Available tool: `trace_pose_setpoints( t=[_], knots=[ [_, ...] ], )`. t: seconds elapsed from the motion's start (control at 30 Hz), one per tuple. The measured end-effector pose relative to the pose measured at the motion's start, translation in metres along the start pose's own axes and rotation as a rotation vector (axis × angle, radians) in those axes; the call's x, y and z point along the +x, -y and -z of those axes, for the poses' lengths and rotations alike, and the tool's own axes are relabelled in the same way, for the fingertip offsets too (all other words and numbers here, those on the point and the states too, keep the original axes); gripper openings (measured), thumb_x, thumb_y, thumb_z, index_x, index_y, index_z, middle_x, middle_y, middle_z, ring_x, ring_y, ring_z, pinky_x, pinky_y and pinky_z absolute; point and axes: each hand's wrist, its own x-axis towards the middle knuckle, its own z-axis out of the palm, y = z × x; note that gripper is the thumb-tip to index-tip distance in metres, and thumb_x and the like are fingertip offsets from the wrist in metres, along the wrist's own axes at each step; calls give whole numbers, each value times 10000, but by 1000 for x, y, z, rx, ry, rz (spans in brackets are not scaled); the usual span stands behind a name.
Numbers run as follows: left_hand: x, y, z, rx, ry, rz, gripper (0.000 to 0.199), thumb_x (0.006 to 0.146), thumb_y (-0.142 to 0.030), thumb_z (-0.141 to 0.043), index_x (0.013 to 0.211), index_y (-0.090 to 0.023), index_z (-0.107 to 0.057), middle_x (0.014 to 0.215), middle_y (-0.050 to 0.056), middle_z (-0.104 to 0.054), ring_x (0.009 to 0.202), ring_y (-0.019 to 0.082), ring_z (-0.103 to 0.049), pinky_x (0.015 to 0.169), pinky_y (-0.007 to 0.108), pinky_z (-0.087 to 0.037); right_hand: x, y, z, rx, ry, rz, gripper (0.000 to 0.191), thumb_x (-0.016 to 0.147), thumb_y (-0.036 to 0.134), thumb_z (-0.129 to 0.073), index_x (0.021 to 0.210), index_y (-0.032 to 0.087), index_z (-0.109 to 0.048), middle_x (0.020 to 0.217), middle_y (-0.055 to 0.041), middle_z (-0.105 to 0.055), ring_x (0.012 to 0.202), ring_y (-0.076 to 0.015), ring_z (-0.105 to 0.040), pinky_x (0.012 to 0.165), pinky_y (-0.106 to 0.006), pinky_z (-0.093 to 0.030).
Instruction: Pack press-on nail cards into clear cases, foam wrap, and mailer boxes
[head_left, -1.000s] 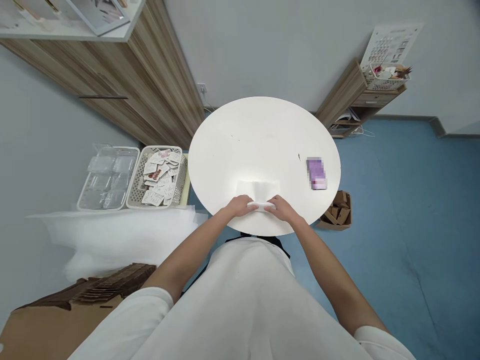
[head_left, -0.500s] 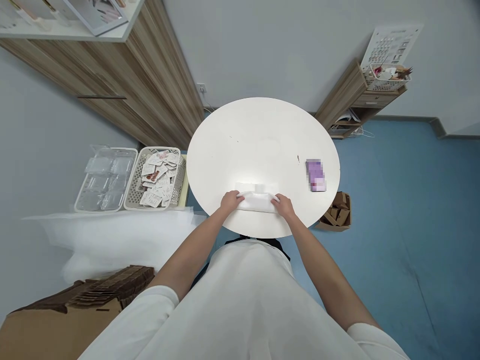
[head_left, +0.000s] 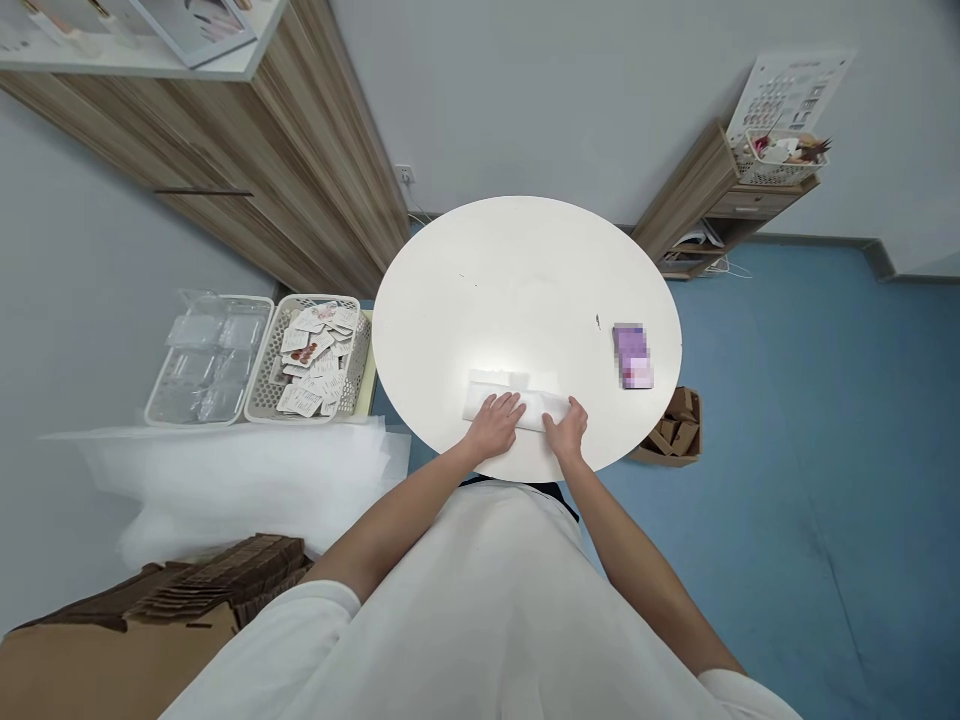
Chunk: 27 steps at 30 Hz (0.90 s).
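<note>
Our left hand (head_left: 495,425) lies open, palm down, on the folded white sheet (head_left: 534,408); our right hand (head_left: 566,428), half open, apparently touches its right end.

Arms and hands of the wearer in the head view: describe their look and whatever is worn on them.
The left hand and right hand are bare, with no gloves. No watch or bracelet shows on either wrist; rings or nail polish are too small to tell. Both forearms are uncovered below short, plain white sleeves, which match the white top.
</note>
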Motion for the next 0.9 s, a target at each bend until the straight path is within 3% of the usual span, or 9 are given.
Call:
trace_pose_setpoints(
  t=[0.13, 0.23, 0.4, 0.5, 0.6, 0.67, 0.77, 0.9],
  knots=[
    [-7, -3, -11, -23, 12, 56, 579, 787, -278, -421, 1338, -200, -263, 1437, 83, -212, 1325, 246, -131, 1037, 441, -153, -5, -7, 4, 428, 7, -170, 710, 698, 367, -555, 1299, 187, -222, 1208, -171, -415, 1029, -262, -493, 750, -379, -464],
    [-7, -4, -14, -31, 15, 75, 610, 779, -330, -444, 1343, -209, -245, 1443, 83, -191, 1331, 249, -101, 1035, 455, -151, 0, 4, 13, 504, 198, -223, 553, 724, 341, -525, 1223, 177, -352, 1070, -144, -543, 885, -229, -573, 637, -331, -491],
    [-8, -3, -12, -95, 3, 76, 620, 777, -341, -459, 1337, -186, -243, 1438, 98, -204, 1329, 238, -123, 1041, 445, -153, 5, 38, 21, 440, 447, -15, 321, 735, 333, -482, 997, 156, -541, 840, -65, -622, 707, -160, -591, 624, -287, -497],
    [-12, -3, -8, -175, -37, 100, 679, 800, -362, -421, 1371, -139, -128, 1434, 130, -199, 1326, 216, -148, 1044, 405, -170, 7, 52, 22, 348, 513, 46, 264, 747, 244, -411, 941, 163, -569, 706, -23, -612, 606, -129, -571, 641, -280, -490],
    [-13, -6, -6, -173, -50, 45, 712, 797, -390, -422, 1382, -180, -75, 1453, 113, -136, 1316, 213, -187, 1044, 406, -166, 13, 55, 24, 191, 549, 153, 273, 730, 185, -389, 920, 183, -586, 626, 10, -587, 587, -124, -557, 662, -281, -477],
    [-13, -8, -7, -120, -27, 19, 674, 793, -378, -430, 1374, -206, -134, 1454, 95, -142, 1312, 226, -194, 1043, 434, -153, 15, 50, 25, 85, 543, 262, 284, 716, 176, -414, 931, 199, -598, 691, 3, -589, 622, -127, -551, 688, -287, -470],
    [-12, -7, -10, -47, -10, 43, 615, 792, -361, -432, 1351, -212, -224, 1442, 84, -197, 1321, 250, -156, 1033, 478, -142, 14, 36, 26, -9, 412, 376, 383, 717, 213, -472, 1093, 198, -542, 940, -56, -544, 676, -134, -538, 727, -318, -468],
    [-14, -3, -11, -39, -14, 28, 595, 785, -373, -442, 1336, -243, -258, 1442, 60, -204, 1327, 252, -126, 1031, 477, -148, 5, 25, 18, -98, 352, 465, 617, 775, 315, -472, 1340, 229, -239, 1173, -113, -379, 736, -149, -540, 720, -348, -474]
  ],
)
